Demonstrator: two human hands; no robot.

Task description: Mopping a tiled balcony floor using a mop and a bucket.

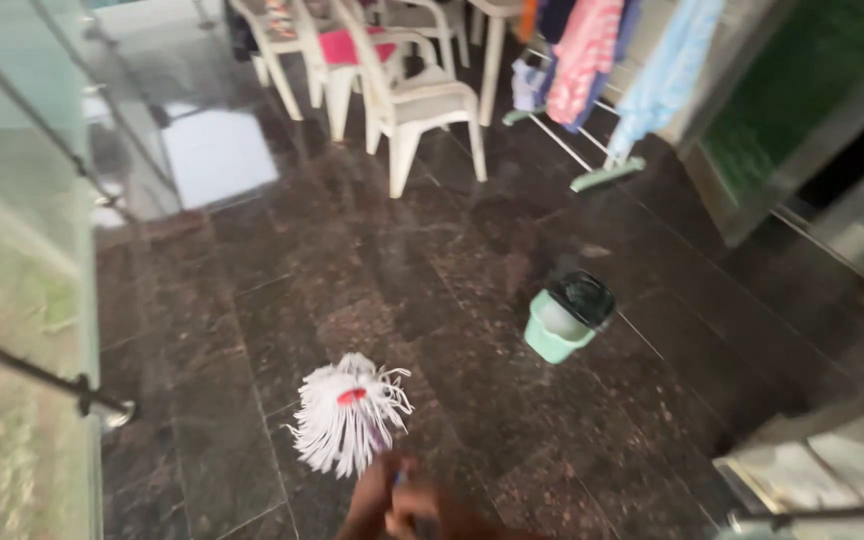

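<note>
Gripped low in the picture, a mop handle [399,478] sits inside blurred hands [402,510] closed round it (left and right overlap there, so which is which cannot be told). Just beyond the knuckles the white string mop head [348,415], with a red fitting at its centre, hangs over the dark, glossy stone floor [282,300]. Further out and to the right stands a pale green bucket [555,335] with a black wringer top, well apart from the mop. Along the left runs a glass railing [22,300]. Farthest away are white plastic chairs [422,105] and a drying rack hung with clothes [592,50].
</note>
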